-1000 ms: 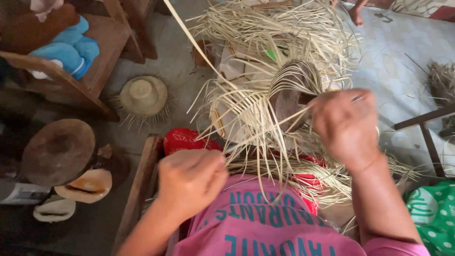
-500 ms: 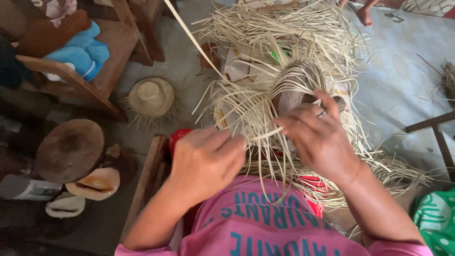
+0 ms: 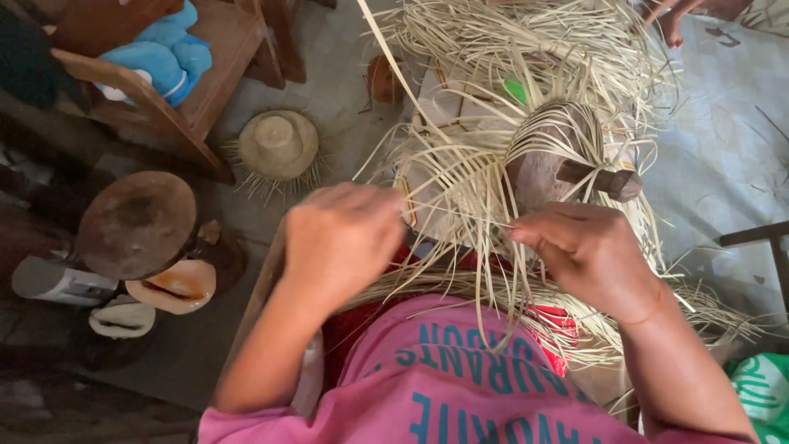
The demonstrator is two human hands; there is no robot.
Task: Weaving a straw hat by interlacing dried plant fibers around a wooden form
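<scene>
We see a half-woven straw hat [image 3: 468, 185] spread over a dark wooden hat block [image 3: 546, 168] at the middle of the scene, just beyond our lap; its pale strands fan out loose in every direction, long ones trailing toward the far side and down to the right. Our left hand [image 3: 341, 238] sits near the weave's left edge, fingers curled in tight on thin strands, though its grip is hidden from us under the knuckles. Our right hand [image 3: 588, 251] lies just right of centre, thumb and forefinger pinched closed on a single straw strand [image 3: 460, 212] stretched taut between both hands. To the far left stands a wooden chair [image 3: 177, 99] with a blue soft toy [image 3: 164, 53] on it. A finished small straw hat [image 3: 278, 146] lies on the floor beside it, and a round brown block [image 3: 136, 222] sits nearer, at the left.
</scene>
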